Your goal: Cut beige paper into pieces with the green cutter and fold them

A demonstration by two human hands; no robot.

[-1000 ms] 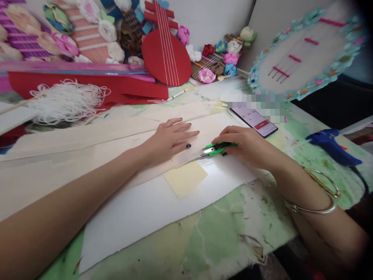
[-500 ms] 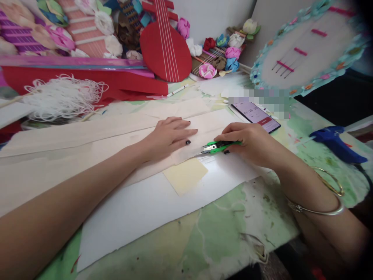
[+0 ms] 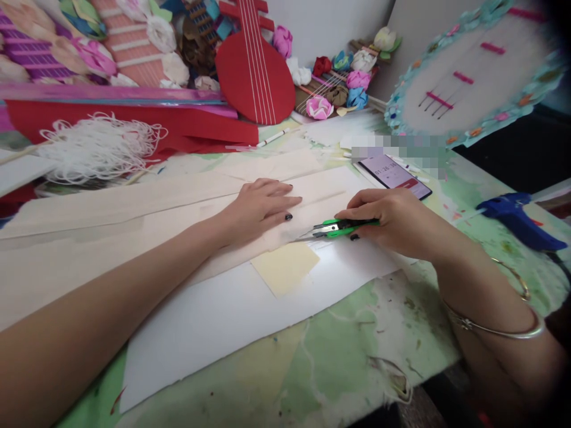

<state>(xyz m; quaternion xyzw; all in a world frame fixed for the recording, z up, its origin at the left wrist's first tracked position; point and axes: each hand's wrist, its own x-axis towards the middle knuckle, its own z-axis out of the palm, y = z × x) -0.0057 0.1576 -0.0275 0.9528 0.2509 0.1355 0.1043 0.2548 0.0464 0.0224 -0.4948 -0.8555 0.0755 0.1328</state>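
My left hand (image 3: 261, 208) lies flat with fingers spread on a cream sheet (image 3: 178, 238). In my right hand (image 3: 390, 223) is a green and black snips or cutter (image 3: 332, 227), its metal tip at the sheet's front edge, just right of my left fingertips. Beneath the cream sheet is a white board (image 3: 200, 333), which shows along the front. A pale yellow paper piece (image 3: 285, 267) rests on the board, partly under the cream sheet's edge.
Behind my right hand lies a phone (image 3: 397, 175). A blue glue gun (image 3: 521, 220) is at the right. White string (image 3: 102, 145) is heaped at the back left. A red lute shape (image 3: 254, 77) and a flower-edged oval (image 3: 473, 77) stand behind.
My right hand and the green tool have moved slightly right, away from my left fingertips. My left hand stays in place on the sheet.
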